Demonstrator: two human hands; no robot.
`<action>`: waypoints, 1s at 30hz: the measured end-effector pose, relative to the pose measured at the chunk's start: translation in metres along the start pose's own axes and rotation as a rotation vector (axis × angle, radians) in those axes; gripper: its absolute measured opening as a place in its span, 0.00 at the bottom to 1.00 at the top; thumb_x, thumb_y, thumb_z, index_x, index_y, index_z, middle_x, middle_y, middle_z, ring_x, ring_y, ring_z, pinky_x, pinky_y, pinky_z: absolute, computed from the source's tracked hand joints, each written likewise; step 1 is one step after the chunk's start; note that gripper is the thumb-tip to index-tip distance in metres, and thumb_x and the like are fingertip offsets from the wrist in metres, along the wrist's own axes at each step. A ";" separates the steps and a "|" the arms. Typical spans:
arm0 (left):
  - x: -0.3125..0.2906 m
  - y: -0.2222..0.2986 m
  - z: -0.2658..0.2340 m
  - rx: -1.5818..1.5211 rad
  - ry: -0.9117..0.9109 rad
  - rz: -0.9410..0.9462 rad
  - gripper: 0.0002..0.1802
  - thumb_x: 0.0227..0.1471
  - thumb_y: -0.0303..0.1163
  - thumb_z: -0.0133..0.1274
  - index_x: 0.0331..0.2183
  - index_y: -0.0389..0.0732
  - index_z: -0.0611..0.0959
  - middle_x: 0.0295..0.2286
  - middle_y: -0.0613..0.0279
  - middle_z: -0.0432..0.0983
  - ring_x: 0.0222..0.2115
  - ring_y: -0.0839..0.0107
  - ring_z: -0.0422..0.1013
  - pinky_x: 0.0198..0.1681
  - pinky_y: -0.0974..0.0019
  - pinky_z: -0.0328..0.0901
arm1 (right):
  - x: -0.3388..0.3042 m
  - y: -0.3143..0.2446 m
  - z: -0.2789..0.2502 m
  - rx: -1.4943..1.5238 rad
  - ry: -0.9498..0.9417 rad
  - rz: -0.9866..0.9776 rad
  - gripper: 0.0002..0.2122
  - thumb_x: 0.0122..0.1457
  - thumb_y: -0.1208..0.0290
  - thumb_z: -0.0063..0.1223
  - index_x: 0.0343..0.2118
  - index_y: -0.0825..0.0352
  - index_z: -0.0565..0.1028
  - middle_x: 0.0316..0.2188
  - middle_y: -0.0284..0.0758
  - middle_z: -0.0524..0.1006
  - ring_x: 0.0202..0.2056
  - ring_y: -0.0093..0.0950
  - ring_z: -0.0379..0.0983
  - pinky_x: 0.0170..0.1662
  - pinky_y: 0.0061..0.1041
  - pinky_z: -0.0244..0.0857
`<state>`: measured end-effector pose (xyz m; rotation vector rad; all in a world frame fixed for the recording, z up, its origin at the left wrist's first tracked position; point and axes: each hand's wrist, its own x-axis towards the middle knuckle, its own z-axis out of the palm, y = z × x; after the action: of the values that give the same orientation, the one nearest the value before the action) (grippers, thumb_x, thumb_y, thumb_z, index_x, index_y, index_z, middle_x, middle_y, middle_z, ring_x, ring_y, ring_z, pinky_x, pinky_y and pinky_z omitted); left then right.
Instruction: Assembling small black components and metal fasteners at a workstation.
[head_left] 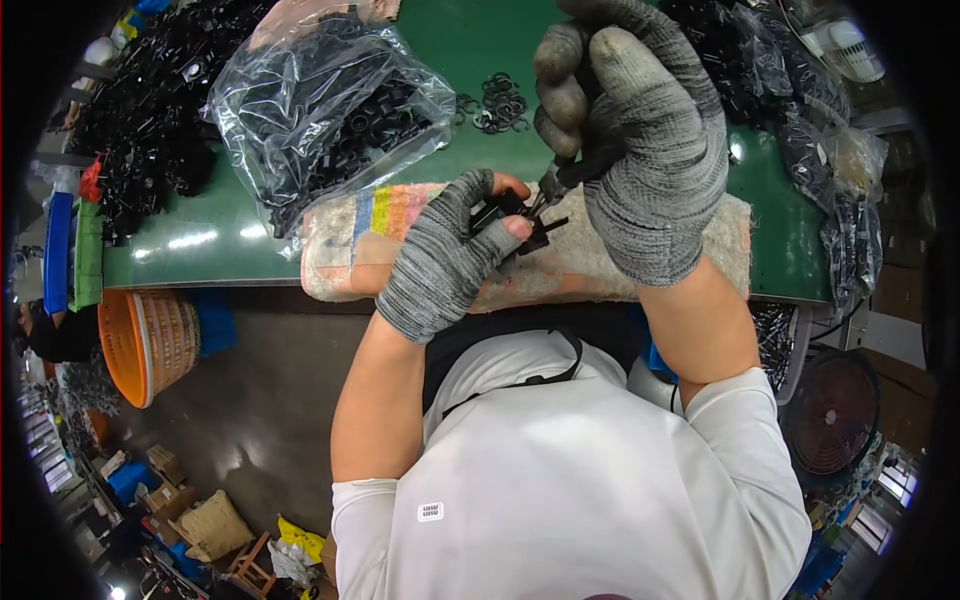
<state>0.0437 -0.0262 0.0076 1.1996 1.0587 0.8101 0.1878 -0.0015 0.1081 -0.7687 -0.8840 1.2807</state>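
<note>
My left hand (pixel 440 255), in a grey knitted glove with bare fingertips, pinches a small black plastic part (pixel 537 236) between thumb and fingers. My right hand (pixel 655 150), gloved in grey with dirty fingertips, is closed around the dark handles of a pair of pliers (pixel 548 190). The metal jaws point down and meet the black part; whether they grip a piece of it is too small to tell. Both hands are above a folded, worn cloth (pixel 570 282) along the table's near edge. Small dark open rings (pixel 500 105) lie in a loose pile beyond the left hand.
On the green table (pixel 200 235), a clear plastic bag (pixel 300 130) of black parts stands left of the rings. A heap of black parts (pixel 150 130) covers the far left, with more at the right. An orange basket (pixel 122 345) and a fan (pixel 830 415) flank me below.
</note>
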 end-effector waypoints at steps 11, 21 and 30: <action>-0.004 0.003 0.005 -0.089 0.054 0.028 0.17 0.56 0.33 0.58 0.46 0.38 0.76 0.36 0.62 0.75 0.36 0.77 0.70 0.37 0.72 0.70 | -0.001 0.011 -0.034 -0.239 -0.393 -0.316 0.18 0.63 0.64 0.52 0.52 0.69 0.71 0.29 0.34 0.74 0.24 0.17 0.65 0.25 0.18 0.62; -0.035 0.039 -0.036 -0.096 0.169 0.089 0.19 0.54 0.31 0.59 0.48 0.39 0.76 0.35 0.66 0.72 0.34 0.80 0.69 0.31 0.74 0.67 | -0.021 -0.046 -0.028 -0.163 -0.267 -0.301 0.28 0.59 0.59 0.54 0.61 0.66 0.65 0.41 0.35 0.75 0.33 0.18 0.70 0.33 0.18 0.66; 0.023 0.206 -0.293 0.072 0.871 0.540 0.39 0.55 0.30 0.60 0.63 0.42 0.59 0.36 0.53 0.79 0.27 0.70 0.78 0.20 0.72 0.65 | -0.042 -0.083 -0.048 -0.228 -0.142 -0.299 0.30 0.57 0.60 0.57 0.61 0.66 0.65 0.42 0.33 0.72 0.34 0.19 0.68 0.35 0.18 0.64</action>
<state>-0.2173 0.1329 0.1960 1.2265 1.4729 1.8327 0.2655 -0.0543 0.1530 -0.6969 -1.2265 0.9881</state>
